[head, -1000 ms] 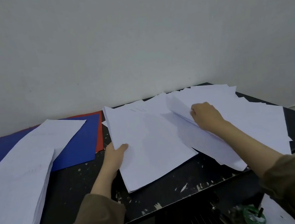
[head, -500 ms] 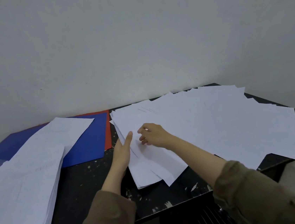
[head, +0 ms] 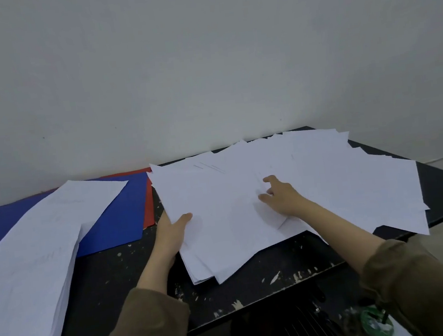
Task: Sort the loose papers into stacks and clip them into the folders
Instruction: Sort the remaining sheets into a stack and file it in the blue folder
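Fingers [head: 267, 180] of my right hand [head: 283, 196] are spread and lie on the sheets at the frame centre; half a second ago this hand was further left, beside the left one. My left hand [head: 171, 233] now grips the near stack [head: 221, 223] at its left edge, thumb on top. Loose papers [head: 353, 175] remain fanned at right, so I judge sorting continues. The blue folder [head: 116, 221] waits at left under another pile [head: 27, 286].

A plain office-like workroom: a bare white plaster wall [head: 202, 59] behind a scuffed, paint-flecked black worktable [head: 116, 276] covered in white paper sheets [head: 340, 182].
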